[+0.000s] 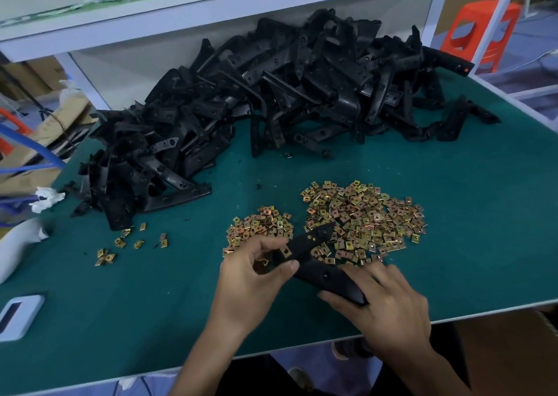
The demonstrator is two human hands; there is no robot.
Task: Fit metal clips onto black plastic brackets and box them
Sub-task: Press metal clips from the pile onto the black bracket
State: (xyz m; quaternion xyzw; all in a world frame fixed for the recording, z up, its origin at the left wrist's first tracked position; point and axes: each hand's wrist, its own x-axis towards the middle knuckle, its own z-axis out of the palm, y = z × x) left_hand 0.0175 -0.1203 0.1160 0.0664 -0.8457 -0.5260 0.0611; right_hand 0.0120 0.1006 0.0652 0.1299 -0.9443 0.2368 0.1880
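Observation:
A black plastic bracket (pixel 317 262) lies low over the green table (pixel 120 290), in front of two heaps of gold metal clips (pixel 365 217). My left hand (pixel 253 278) pinches a metal clip (pixel 285 251) against the bracket's near edge. My right hand (pixel 383 302) grips the bracket's lower right end, thumb underneath. A large pile of black brackets (pixel 271 99) fills the back of the table.
A few stray clips (pixel 120 244) lie at the left of the table. A white part (pixel 18 244) and a white frame piece (pixel 18 314) sit at the left edge. A shelf runs overhead; an orange stool (pixel 480 30) stands at the far right.

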